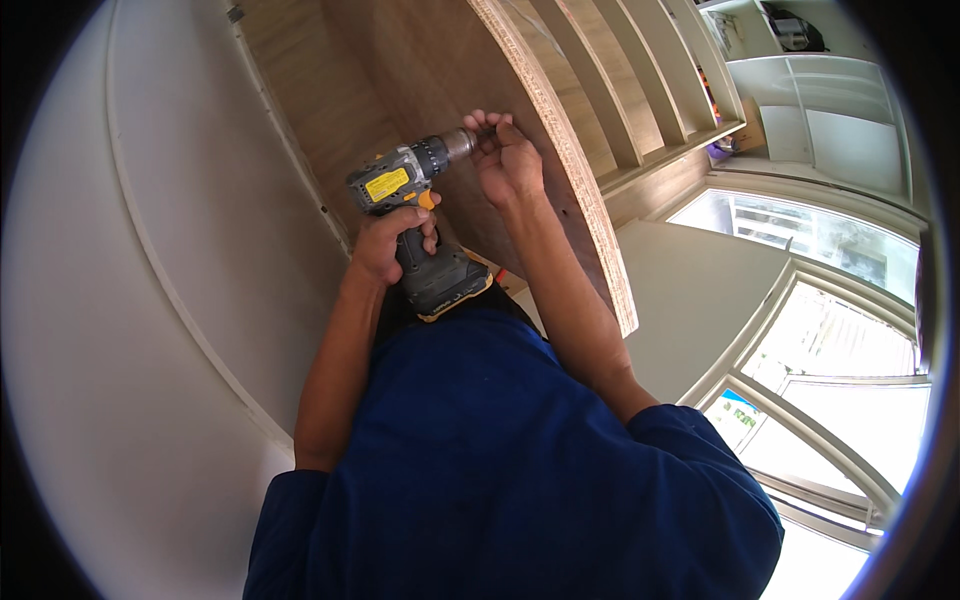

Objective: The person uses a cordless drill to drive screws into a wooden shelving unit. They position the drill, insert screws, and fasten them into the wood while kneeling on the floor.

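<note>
A grey and black cordless drill (425, 262) with a yellow label lies across my front, its chuck (459, 144) pointing to the right. My left hand (388, 240) is wrapped round its handle, just below the orange trigger. At the chuck's front end, the fingers of my right hand (507, 165) are bent and pinched together. Whatever they hold there is too small and too hidden to make out. Behind both hands stands a brown wooden panel (450, 75) with a rough, pale cut edge.
A white wall (190, 200) with a thin strip runs along my left. Wooden shelving with several slats (630, 85) stands beyond the panel's edge. Windows (830, 330) fill the right side, below a white cabinet (850, 150) holding a dark object.
</note>
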`<state>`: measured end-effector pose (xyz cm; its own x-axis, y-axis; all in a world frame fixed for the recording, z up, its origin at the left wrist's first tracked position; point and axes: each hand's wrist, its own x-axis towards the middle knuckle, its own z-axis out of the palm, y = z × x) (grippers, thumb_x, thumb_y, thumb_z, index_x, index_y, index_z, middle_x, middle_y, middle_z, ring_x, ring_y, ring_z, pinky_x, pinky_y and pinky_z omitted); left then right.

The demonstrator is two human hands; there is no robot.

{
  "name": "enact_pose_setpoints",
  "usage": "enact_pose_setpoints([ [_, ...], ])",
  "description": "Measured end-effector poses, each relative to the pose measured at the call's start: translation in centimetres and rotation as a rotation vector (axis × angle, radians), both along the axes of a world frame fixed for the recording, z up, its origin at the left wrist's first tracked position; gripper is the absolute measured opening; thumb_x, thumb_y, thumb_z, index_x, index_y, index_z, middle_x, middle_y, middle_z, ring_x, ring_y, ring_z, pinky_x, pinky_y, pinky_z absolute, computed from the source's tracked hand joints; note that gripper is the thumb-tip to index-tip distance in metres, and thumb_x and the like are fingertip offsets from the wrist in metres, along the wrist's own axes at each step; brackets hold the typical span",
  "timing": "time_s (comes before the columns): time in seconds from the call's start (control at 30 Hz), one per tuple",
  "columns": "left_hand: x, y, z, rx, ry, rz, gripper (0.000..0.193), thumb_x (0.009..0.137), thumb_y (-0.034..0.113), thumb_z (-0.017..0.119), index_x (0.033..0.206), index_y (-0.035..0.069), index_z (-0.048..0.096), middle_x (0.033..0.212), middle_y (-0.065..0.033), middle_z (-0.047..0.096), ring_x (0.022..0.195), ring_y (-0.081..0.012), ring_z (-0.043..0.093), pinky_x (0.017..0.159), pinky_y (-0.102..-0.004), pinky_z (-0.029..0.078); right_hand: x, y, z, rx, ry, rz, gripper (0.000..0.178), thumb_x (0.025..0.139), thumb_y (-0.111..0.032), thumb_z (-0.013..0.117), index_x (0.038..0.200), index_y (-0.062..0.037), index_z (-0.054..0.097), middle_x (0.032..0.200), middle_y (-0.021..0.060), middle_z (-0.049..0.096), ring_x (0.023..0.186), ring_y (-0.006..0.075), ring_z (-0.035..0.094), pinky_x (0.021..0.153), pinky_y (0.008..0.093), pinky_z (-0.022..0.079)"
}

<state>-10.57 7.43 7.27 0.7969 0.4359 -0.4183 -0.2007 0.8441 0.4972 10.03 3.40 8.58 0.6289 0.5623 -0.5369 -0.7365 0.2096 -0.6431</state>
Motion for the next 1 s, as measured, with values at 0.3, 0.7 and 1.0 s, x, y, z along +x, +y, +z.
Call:
enact_pose_setpoints([
  [0.3, -0.4, 0.9, 0.2, 0.191, 0.039, 0.014, 0.031, 0.084, 0.003, 0.071, 0.113, -0.006, 0.067, 0.079, -0.0090, 0.066, 0.061, -0.0187, 0.063, 0.058, -0.0329, 0.053, -0.6, 0.3, 0.2, 0.030, 0.028, 0.001, 0.023, 0.114, -0.022, 0.041, 0.110, -0.0049, 0.057, 0.113, 0.0157, 0.067, 0.109, 0.0295, 0.066, 0.104, 0.0459, 0.050],
  [0.7, -0.1, 0.0, -0.6, -0.072, -0.018, -0.029, 0.034, 0.085, 0.005, 0.068, 0.117, -0.006, 0.066, 0.077, -0.0088, 0.063, 0.062, -0.0200, 0.062, 0.060, -0.0336, 0.052, -0.6, 0.1, -0.6, 0.030, 0.045, -0.001, 0.024, 0.114, -0.026, 0.044, 0.110, -0.0078, 0.059, 0.120, 0.0142, 0.070, 0.117, 0.0276, 0.068, 0.105, 0.0454, 0.049],
  [1.0, -0.2, 0.2, 0.5, -0.034, -0.034, -0.069, 0.040, 0.086, 0.011, 0.069, 0.123, -0.004, 0.063, 0.078, -0.0078, 0.060, 0.064, -0.0197, 0.061, 0.064, -0.0351, 0.052, -0.4, -0.7, -1.0, 0.137, 0.079, 0.061, 0.027, 0.113, -0.030, 0.048, 0.112, -0.0069, 0.061, 0.121, 0.0121, 0.070, 0.120, 0.0275, 0.067, 0.108, 0.0439, 0.050],
])
